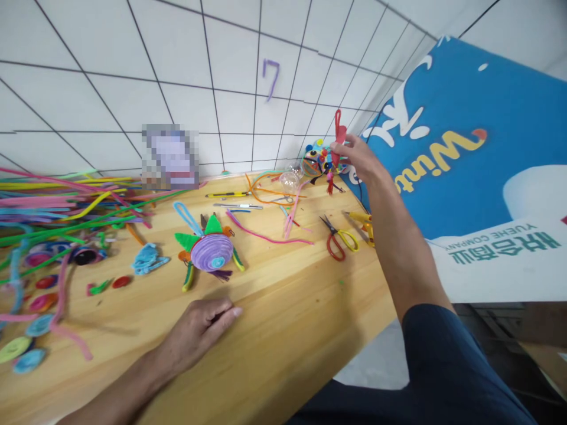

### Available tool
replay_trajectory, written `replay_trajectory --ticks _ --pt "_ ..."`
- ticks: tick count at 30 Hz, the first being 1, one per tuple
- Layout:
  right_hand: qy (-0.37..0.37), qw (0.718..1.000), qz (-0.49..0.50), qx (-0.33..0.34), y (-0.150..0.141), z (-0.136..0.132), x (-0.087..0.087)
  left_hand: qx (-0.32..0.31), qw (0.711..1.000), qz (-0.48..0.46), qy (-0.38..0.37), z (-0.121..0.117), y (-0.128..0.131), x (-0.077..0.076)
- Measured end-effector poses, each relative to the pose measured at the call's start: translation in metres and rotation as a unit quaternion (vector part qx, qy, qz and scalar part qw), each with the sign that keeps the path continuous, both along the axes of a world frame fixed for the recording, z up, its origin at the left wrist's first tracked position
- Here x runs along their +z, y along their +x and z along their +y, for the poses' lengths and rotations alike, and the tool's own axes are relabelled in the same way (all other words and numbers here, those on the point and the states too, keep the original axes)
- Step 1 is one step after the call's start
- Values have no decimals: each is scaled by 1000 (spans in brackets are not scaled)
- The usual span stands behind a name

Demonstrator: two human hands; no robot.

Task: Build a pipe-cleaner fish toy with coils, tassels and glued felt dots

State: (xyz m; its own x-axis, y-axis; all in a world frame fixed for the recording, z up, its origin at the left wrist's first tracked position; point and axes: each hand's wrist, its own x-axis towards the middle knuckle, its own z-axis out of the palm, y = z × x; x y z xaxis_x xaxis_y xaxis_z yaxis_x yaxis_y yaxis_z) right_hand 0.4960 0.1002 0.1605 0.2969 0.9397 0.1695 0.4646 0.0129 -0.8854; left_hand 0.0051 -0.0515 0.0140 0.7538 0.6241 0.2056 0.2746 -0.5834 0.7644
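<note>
My right hand (362, 156) reaches to the back right of the table and pinches a red piece with a loop on top (340, 134). Right below it sits a colourful round figure with eyes and a red tassel (313, 162), partly covered by the hand. My left hand (201, 327) rests on the wood near the front, fingers curled in, nothing visible in it. Just beyond it lies a purple coiled pipe-cleaner figure (211, 252) with green leaf shapes, yellow-green legs and a blue loop.
Red-and-yellow scissors (337, 239) and a yellow tool (363, 223), possibly a glue gun, lie under my right forearm. Behind are a yellow cutter (228, 195) and clear plastic balls (290, 177). Many pipe cleaners (66, 206) and coiled discs (30, 360) cover the left. A tiled wall (230, 88) rises behind.
</note>
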Motion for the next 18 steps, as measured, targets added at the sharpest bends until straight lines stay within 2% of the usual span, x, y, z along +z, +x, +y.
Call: replay_trajectory --ticks 5,12,15,18 --pt "50 985 142 87 -25 -12 11 -3 1000 -5 15 0 -1 -4" --pt "39 952 269 141 -57 -27 22 -1 1000 -3 9 0 -1 -4" --pt "31 931 319 176 -62 -30 20 -1 1000 -1 3 0 -1 -4" --pt "32 924 341 169 -59 -28 11 0 1000 0 5 0 -1 -6"
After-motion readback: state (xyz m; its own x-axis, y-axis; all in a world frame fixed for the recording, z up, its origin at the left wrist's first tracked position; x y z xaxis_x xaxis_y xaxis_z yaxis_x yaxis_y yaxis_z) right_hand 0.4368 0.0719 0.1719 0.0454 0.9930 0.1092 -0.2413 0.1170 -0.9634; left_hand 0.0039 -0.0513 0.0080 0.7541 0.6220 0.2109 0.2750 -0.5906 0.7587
